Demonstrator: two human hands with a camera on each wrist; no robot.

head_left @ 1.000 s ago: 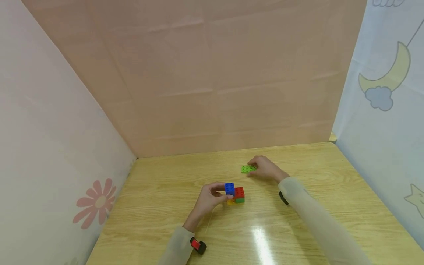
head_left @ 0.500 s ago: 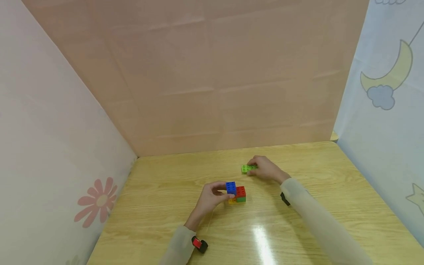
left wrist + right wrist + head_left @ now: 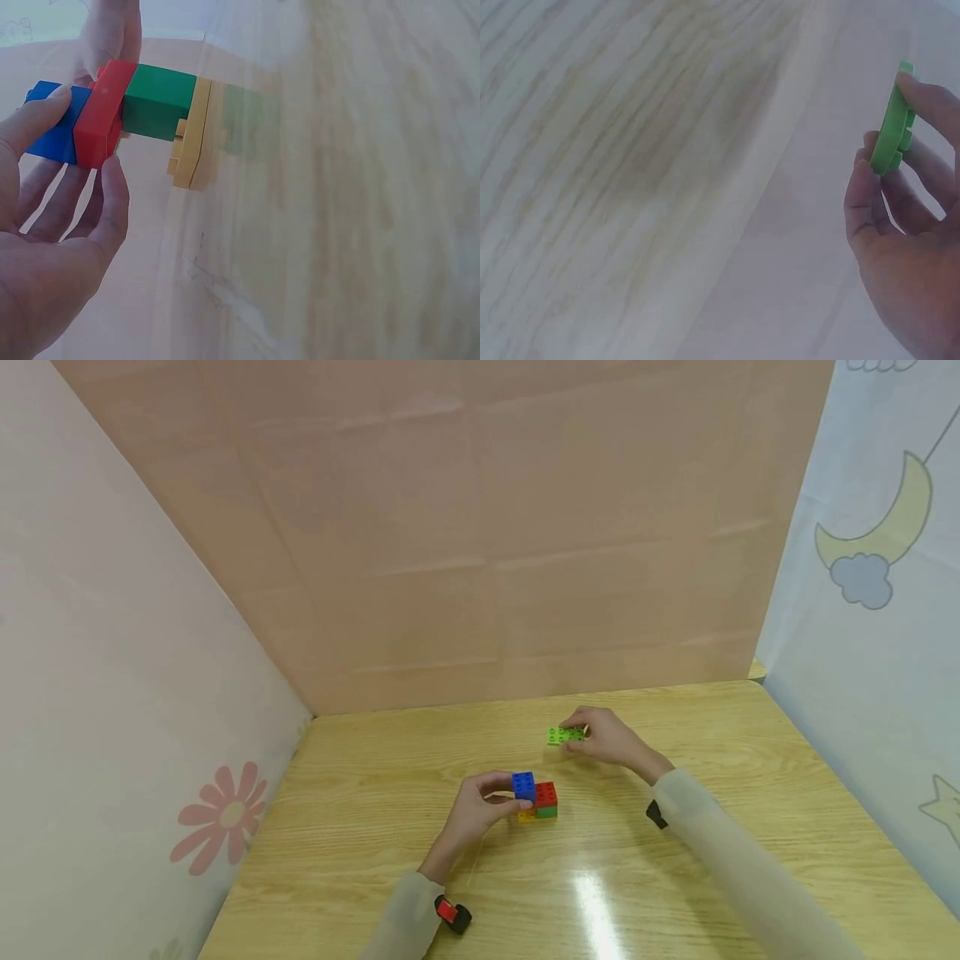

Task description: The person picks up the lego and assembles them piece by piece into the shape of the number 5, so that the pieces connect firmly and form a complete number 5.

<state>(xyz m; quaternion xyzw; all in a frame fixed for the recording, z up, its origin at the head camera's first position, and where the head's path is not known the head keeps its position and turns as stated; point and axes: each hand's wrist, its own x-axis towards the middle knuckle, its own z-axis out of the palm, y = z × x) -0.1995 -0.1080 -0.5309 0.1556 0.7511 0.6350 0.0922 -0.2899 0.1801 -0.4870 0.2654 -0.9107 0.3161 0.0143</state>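
Smooth, hard plastic under my fingers: the block stack (image 3: 534, 797) and the thin green plate (image 3: 564, 736). Glossy varnished wood-grain table (image 3: 375, 827), catching glare. Matt paper-like walls (image 3: 480, 543).

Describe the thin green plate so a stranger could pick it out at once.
On the wooden table, look behind the stacked block cluster to the right hand. The flat light-green plate is pinched in its fingers: one studded layer, alone, unlike the thick blue, red and green bricks.

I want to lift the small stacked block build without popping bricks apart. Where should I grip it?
Pinch the multicoloured plastic brick stack low, across opposite side walls of the green brick, coming from above. The thin yellow base plate offers little grip, and the left hand holds only the top bricks.
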